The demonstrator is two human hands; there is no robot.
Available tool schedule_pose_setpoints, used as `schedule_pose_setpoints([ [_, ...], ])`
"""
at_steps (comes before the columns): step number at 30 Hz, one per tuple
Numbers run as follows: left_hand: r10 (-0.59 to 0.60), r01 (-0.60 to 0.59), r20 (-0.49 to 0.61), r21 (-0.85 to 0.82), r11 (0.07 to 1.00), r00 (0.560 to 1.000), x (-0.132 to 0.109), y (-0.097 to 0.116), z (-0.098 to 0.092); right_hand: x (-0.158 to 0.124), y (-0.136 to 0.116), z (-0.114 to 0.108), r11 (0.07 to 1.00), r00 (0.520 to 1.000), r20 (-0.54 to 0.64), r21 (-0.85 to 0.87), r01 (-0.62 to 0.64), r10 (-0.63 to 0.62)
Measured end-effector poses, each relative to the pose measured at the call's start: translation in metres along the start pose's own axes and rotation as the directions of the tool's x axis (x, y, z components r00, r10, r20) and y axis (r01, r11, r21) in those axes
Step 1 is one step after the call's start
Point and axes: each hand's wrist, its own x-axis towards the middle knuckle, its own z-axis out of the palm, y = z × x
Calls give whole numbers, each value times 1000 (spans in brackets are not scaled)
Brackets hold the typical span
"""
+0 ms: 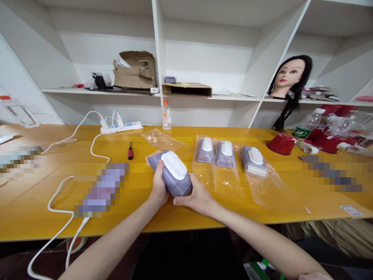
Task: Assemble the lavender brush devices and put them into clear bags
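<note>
Both of my hands hold one purple-grey handheld device with a white oval bristled head facing up. My left hand is closed round its left side, the thumb lying near the white head. Around the lower right end wraps my right hand, its thumb at the near edge. To the right on the table, three similar devices lie in clear plastic bags: one, a second beside it, and a third farther right. Behind the held device is a crumpled clear bag.
A red-and-black screwdriver, a blurred phone on a white cable and a power strip are on the left. A small bottle stands at the back. Red bowl-shaped things and a mannequin head are at right.
</note>
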Motion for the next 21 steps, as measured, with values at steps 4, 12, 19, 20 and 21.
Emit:
schedule_pose_setpoints([
  [4, -28, 31, 59, -43, 999, 998, -2, 7, 0, 2, 2, -10, 916, 973, 229, 385, -113, 24],
  [12, -70, 78, 164, -42, 996, 984, -9, 10, 2, 9, 4, -15, 650, 821, 559, 582, -489, 117],
  [19, 3, 0, 301, -9, 1000, 953, -14, 4, -6, 7, 6, -14, 631, 749, 649, 528, -569, 132],
  [20, 14, -13, 318, -4, 1000, 948, -15, 4, -7, 7, 6, -14, 632, 746, 654, 527, -568, 125],
  [21, 23, -25, 334, 0, 1000, 942, -15, 3, -9, 7, 6, -14, 633, 743, 659, 527, -567, 117],
])
